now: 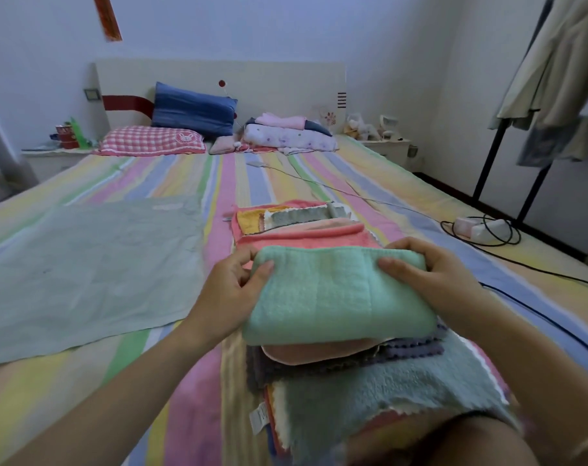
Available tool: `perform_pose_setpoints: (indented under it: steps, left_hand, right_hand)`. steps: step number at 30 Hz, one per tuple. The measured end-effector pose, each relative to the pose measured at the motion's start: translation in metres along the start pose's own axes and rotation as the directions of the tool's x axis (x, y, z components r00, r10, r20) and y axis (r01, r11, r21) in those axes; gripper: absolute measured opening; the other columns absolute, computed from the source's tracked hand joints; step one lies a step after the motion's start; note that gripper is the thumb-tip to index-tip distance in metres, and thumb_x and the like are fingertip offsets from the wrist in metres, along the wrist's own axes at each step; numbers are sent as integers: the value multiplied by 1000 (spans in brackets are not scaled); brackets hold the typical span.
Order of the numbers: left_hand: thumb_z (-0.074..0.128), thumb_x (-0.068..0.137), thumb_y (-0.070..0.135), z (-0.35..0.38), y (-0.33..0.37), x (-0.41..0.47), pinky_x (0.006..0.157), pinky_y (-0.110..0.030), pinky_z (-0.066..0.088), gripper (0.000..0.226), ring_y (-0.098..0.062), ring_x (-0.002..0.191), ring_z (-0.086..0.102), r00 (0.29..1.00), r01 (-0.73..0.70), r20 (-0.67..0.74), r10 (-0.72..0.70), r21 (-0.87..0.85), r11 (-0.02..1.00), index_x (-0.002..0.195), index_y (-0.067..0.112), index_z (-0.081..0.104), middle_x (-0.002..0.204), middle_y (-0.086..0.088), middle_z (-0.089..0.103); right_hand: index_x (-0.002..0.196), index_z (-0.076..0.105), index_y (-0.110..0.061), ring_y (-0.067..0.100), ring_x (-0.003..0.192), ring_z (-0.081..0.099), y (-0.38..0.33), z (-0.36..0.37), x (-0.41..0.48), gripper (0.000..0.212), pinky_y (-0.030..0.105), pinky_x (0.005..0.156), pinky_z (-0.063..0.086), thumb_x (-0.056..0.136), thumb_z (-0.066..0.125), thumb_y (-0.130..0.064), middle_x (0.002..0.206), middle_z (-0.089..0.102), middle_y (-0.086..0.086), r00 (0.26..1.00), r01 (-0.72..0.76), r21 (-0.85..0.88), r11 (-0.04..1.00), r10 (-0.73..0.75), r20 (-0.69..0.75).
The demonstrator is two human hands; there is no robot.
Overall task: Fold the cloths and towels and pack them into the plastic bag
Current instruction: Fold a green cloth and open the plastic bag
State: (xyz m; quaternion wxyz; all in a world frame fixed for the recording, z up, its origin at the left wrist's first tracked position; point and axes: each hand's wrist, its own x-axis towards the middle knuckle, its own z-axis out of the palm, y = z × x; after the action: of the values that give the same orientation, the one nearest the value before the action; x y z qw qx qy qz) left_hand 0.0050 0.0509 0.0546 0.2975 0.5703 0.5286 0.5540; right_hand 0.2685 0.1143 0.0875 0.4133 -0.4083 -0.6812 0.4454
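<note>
A folded mint-green towel (336, 294) sits on top of a stack of cloths near me, over a folded pink cloth (319, 354), a purple cloth (410, 351) and a grey-blue fleecy cloth (370, 398). My left hand (233, 287) grips the towel's far left corner, thumb on top. My right hand (434, 267) grips its far right corner in the same way. A flat pale green plastic bag (84, 274) lies spread on the bed to the left. Beyond the towel lies a second pile of folded cloths (299, 223), pink, yellow and grey.
All of this is on a bed with a striped sheet (191, 381). Pillows (191, 109) and folded bedding (289, 136) lie at the headboard. A power strip with black cables (481, 230) rests at the right edge. Clothes hang on a rack (555, 79) at the right.
</note>
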Motion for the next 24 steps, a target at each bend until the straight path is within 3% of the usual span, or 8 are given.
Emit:
perform_pose_setpoints:
  steps: [2,4,6,10,13,15,19,24]
  left_hand:
    - [58,95,32,1,-7,0,61,-37,47,16,-31,66,65,997,57,39,-59,66,996,98,19,66,80,-26,68]
    - [59,95,30,4,-18,1,64,-35,45,14,-23,65,61,992,114,34,-121,151,982,97,19,67,73,-20,67]
    - [58,95,27,6,-30,3,65,-34,46,14,-19,66,61,987,154,0,-158,219,963,98,17,66,69,-6,66]
    - [61,93,30,3,-50,23,64,-37,46,17,-24,60,57,979,202,-88,-183,313,928,93,13,64,61,-13,60]
    - [63,91,28,7,-62,50,56,-30,35,18,-11,47,40,975,212,-142,-170,373,903,82,13,61,42,9,41]
    - [64,90,29,10,-67,71,56,-28,38,18,-10,52,48,971,216,-195,-141,448,868,77,18,59,51,11,51]
    - [67,85,34,12,-86,111,77,-33,50,15,-18,85,63,945,288,-294,-144,539,791,83,19,66,85,7,68]
    - [68,83,32,16,-110,139,78,-32,49,11,-17,87,63,930,336,-323,-178,543,770,77,24,64,84,10,67]
  right_hand:
    - [92,67,-13,11,57,66,0,1,4,15,21,46,49,84,69,-26,69,71,-5,990,-99,-4,995,99,96]
    - [92,69,-15,15,60,68,7,3,10,17,23,49,50,84,69,-30,74,73,1,968,-182,-67,981,190,163]
    - [93,70,-16,16,65,70,20,5,18,19,25,52,52,84,70,-33,80,74,4,965,-206,-141,968,225,136]
    - [93,70,-20,15,71,71,50,7,46,20,33,64,58,83,71,-38,86,74,2,972,-220,-247,944,233,25]
    - [91,66,-23,16,71,71,65,9,76,21,39,69,59,83,71,-42,83,73,0,980,-196,-318,928,199,-24]
    - [90,62,-21,19,75,68,72,12,100,24,43,73,57,83,71,-43,85,69,0,986,-167,-397,902,143,-89]
    - [90,56,-21,19,81,61,86,18,142,31,40,73,53,82,70,-47,88,63,-3,981,-164,-541,825,77,-180]
    - [91,57,-25,17,82,56,105,29,169,28,32,67,45,82,69,-49,88,60,-8,977,-197,-671,715,87,-194]
